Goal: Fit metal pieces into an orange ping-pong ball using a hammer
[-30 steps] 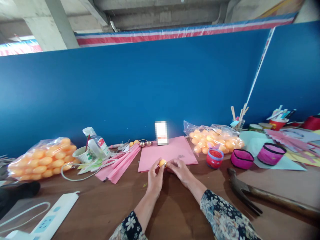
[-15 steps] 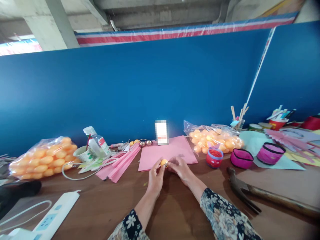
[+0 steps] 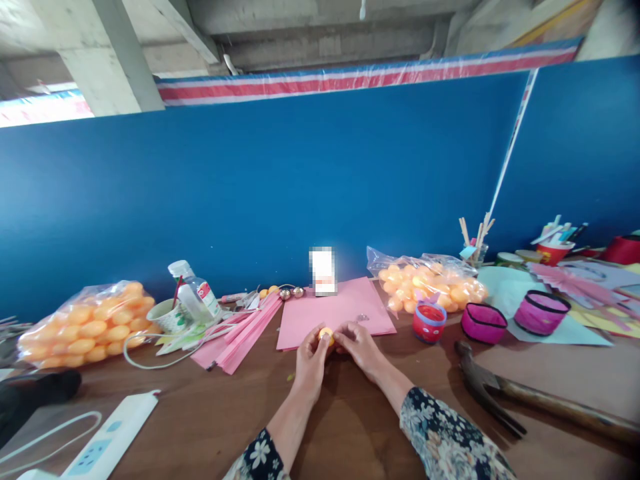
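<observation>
Head view: claw hammer [image 3: 493, 383] lies right of the hands [image 3: 336, 347].

A craft workspace, with hammer [image 3: 487, 387] and paper [image 3: 335, 310].

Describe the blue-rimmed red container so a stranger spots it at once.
On the brown table, find the bag of orange balls right of the pink paper. The container stands just in front; its blue rim sets it apart from two black-rimmed magenta ones.

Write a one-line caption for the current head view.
Two hands, left and right, hold a small orange ball near pink paper.
</observation>
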A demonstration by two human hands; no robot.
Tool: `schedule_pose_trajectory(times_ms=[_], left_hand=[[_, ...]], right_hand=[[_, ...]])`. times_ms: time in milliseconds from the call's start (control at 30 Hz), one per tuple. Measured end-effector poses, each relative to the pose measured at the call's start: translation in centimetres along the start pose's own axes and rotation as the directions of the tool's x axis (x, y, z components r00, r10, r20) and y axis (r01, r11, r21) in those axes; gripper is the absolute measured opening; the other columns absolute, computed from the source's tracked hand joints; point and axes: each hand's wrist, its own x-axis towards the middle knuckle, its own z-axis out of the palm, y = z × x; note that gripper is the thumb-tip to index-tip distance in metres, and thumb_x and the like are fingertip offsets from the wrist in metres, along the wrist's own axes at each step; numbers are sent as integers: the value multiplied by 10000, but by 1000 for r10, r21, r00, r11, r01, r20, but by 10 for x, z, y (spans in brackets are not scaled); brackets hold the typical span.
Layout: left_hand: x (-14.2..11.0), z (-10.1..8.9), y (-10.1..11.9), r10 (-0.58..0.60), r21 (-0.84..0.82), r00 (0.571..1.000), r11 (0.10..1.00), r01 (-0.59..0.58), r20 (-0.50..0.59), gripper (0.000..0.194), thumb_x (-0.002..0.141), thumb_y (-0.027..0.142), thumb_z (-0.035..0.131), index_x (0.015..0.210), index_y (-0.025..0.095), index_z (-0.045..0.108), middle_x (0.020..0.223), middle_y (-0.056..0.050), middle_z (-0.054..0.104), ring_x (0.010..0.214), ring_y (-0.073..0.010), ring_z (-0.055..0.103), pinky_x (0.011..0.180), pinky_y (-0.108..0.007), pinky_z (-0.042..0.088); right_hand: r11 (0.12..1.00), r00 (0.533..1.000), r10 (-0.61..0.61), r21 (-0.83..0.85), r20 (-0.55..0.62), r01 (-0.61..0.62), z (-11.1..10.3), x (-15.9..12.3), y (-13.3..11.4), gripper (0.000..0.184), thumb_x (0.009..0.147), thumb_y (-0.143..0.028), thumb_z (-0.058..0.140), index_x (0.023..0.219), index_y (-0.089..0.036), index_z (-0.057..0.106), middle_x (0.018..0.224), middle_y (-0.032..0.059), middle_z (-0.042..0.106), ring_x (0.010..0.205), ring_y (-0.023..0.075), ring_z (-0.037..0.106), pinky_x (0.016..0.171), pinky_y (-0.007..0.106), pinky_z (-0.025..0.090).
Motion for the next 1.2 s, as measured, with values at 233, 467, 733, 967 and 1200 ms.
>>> schedule_pose_trajectory(times_ms=[233,467,733,967,1200], left_hand=[[1,0,0,-37,-14,999,999,37,13,491,647,334,670,1082,143,548,943,-88,658,865,-204,621,810,-357,477],[-2,3,3,-35,-73,999,997,37,29,430,687,328,634,1071,145,567,1030,-99,634,921,-214,601,844,-376,464],[0,1,0,1,10,1000,1000,-1,-13,424,659,351,651,1015,129,583,947,-97,659,856,-202,621,775,-334,492],[-1,2,2,-11,21,1000,1000,11,8,440,669,382,632,1025,128,580,962,-101,653,867,-203,617,777,-333,489],[-3,5,6,-27,19,1000,999,27,2,430,628,368,667,986,145,580,923,-75,656,791,-184,629,759,-340,490]], right_hand=[[1000,1000,7,-17,6,-7,1,-2,-5,340,654,-448,635,845,-171,583,786,24,616,695,150,586,583,248,476],[999,1000,-8,-37,6,8,3,-2,-7,330,709,-423,592,922,-170,603,833,39,634,701,144,579,576,240,468],[999,998,-23,-46,52,25,2,-3,-7,345,687,-447,605,908,-182,626,814,28,639,697,146,583,561,228,457],[998,999,-19,-52,27,20,3,-4,-7,354,698,-459,588,899,-170,624,775,29,634,639,129,565,529,217,447],[996,1000,-28,-88,14,29,3,-4,-9,362,714,-467,562,920,-179,638,792,39,652,670,150,577,545,234,457]])
